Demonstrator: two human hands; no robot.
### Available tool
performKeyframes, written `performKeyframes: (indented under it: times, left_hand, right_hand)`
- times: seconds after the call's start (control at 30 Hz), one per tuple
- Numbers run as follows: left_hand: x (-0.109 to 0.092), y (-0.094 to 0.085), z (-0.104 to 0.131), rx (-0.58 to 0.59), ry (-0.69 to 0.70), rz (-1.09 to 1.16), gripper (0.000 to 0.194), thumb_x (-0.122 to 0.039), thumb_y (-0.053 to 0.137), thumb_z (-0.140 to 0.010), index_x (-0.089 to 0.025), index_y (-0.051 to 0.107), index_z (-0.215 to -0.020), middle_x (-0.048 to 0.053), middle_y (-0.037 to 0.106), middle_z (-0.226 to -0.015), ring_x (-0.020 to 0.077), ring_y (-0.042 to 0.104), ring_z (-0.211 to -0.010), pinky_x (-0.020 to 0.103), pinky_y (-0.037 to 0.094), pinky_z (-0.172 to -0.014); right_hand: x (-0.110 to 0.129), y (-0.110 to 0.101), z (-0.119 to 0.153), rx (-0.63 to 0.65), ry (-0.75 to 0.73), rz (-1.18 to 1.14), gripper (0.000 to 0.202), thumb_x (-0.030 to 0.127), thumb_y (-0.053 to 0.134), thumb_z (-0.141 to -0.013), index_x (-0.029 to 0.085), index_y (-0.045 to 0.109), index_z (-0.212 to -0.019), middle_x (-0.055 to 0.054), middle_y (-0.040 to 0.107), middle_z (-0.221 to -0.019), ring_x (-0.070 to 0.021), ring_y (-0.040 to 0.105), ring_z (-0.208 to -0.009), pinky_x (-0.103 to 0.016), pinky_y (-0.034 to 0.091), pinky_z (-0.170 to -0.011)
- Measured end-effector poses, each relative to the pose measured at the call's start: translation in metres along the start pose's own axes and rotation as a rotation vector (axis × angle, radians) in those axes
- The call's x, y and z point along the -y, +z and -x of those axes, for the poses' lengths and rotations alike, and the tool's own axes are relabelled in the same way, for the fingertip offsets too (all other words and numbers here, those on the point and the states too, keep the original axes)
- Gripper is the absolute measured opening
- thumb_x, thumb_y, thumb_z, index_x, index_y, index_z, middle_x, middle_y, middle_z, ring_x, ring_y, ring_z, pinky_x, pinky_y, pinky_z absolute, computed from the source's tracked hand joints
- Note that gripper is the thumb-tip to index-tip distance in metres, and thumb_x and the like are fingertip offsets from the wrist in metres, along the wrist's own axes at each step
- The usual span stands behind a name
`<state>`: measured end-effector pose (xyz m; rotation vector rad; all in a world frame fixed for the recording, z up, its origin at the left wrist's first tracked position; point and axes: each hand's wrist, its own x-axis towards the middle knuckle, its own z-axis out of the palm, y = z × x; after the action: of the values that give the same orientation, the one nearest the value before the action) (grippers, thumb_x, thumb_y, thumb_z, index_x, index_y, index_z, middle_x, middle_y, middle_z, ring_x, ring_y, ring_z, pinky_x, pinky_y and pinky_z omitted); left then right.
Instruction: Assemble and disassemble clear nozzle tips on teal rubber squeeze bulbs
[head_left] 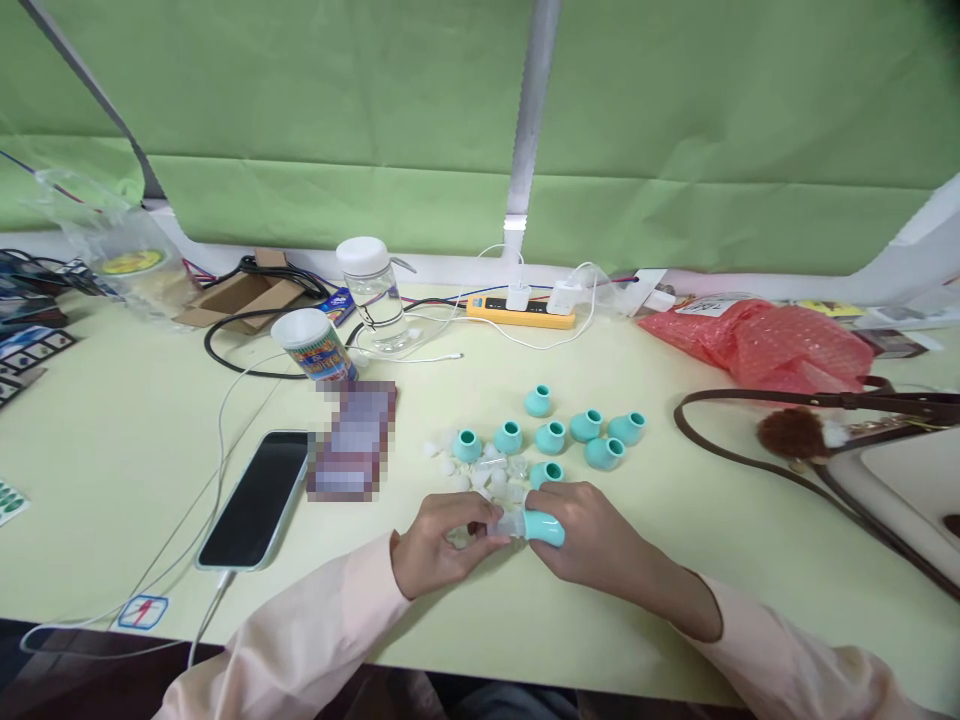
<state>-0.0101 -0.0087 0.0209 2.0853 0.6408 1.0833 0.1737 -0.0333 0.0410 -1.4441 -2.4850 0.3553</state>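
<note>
My right hand (592,535) is closed around a small turquoise rubber bulb (544,528), its neck pointing left. A translucent plastic tube (511,524) meets the bulb's neck, and my left hand (435,548) pinches the tube's far end between thumb and fingers. Whether the tube sits inside the neck or only against it, I cannot tell. Just beyond my hands lie several more turquoise bulbs (550,437), most with their open necks facing up. To their left is a loose cluster of small translucent white caps and clear pieces (491,472), partly hidden by my hands.
Left of the cluster lie a blurred flat object (351,445) and a phone (256,500) on its cable. Behind stand a paper-like tub (315,345), a clear bottle (379,300) and a yellow power strip (520,312). A red bubble-wrap package (757,345) and a strapped bag (900,470) are on the right.
</note>
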Motion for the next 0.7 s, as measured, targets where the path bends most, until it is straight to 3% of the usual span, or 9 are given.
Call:
performKeyframes:
  times: [0.2,0.37,0.57,0.7]
  left_hand:
    - [0.006,0.003,0.005,0.039,0.270,-0.204,0.010,-0.015,0.054,-0.075,-0.012,0.054,-0.085,0.005,0.058,-0.065,0.0108,0.053,-0.056,0.020,0.043,-0.049]
    - [0.005,0.004,0.007,0.107,0.400,-0.432,0.012,-0.010,0.051,-0.076,-0.011,0.049,-0.088,0.005,0.057,-0.065,0.0104,0.047,-0.053,0.022,0.038,-0.045]
    - [-0.002,0.003,0.009,0.107,0.436,-0.565,0.012,-0.005,0.047,-0.077,-0.014,0.050,-0.070,0.003,0.056,-0.064,0.0112,0.050,-0.057,0.022,0.040,-0.047]
    - [-0.004,0.003,0.011,0.119,0.357,-0.533,0.014,-0.010,0.040,-0.082,-0.014,0.052,-0.076,0.005,0.057,-0.068,0.0127,0.053,-0.062,0.024,0.045,-0.052]
  right_hand:
    - [-0.001,-0.004,-0.001,0.086,0.002,-0.003,0.012,0.011,0.044,-0.059,0.017,0.037,-0.051,0.002,0.043,-0.046,-0.0084,0.031,-0.044,-0.023,0.016,-0.043]
    - [-0.002,-0.009,-0.002,0.172,-0.021,-0.089,0.013,0.010,0.042,-0.057,0.017,0.034,-0.050,0.003,0.040,-0.044,-0.0075,0.026,-0.042,-0.022,0.017,-0.043]
    - [-0.002,-0.014,-0.001,0.227,-0.035,-0.299,0.012,0.009,0.045,-0.057,0.017,0.038,-0.052,0.005,0.039,-0.046,-0.0070,0.029,-0.045,-0.021,0.023,-0.046]
    - [-0.002,-0.014,-0.002,0.246,-0.021,-0.359,0.015,0.010,0.047,-0.056,0.017,0.035,-0.050,0.006,0.034,-0.045,-0.0065,0.029,-0.045,-0.021,0.024,-0.044]
